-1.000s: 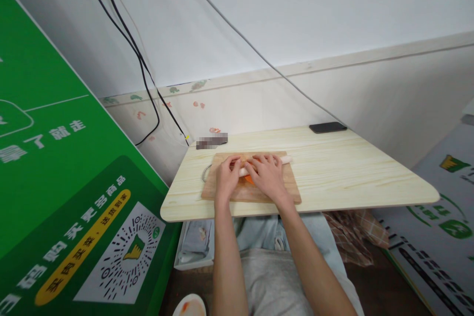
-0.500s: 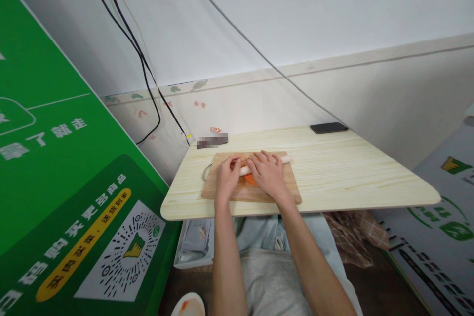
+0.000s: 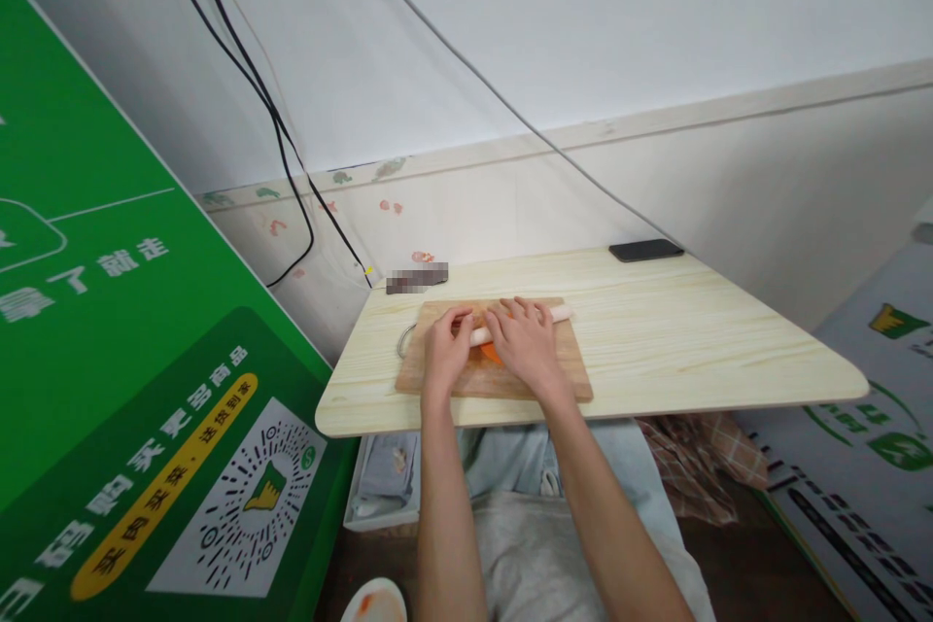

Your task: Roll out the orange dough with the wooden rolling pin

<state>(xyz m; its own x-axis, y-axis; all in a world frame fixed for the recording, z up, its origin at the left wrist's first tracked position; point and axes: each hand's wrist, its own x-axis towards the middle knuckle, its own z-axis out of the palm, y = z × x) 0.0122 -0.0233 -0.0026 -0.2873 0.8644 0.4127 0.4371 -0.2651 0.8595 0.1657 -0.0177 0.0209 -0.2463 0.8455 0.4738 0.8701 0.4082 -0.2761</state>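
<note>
A pale wooden rolling pin (image 3: pixel 561 313) lies slantwise over a wooden cutting board (image 3: pixel 415 374). Near its left end, my left hand (image 3: pixel 446 350) is closed on it with bent fingers. Over its middle, my right hand (image 3: pixel 526 342) bears down, fingers curved across the pin, whose right tip sticks out beyond. Beneath the pin is a flat orange piece (image 3: pixel 491 353) that looks like dough; my hands and the pin hide most of it.
The pale wood-grain table (image 3: pixel 700 340) holds a black phone (image 3: pixel 645 251) at the back right and a dark blurred-out item (image 3: pixel 417 279) at the back left. A metal handle (image 3: pixel 405 340) juts from the board. Below left are a white box (image 3: pixel 383 481) and a stained white dish (image 3: pixel 375 603).
Hands, rolling pin and board look almost the same as before. The whole view has shifted very slightly.
</note>
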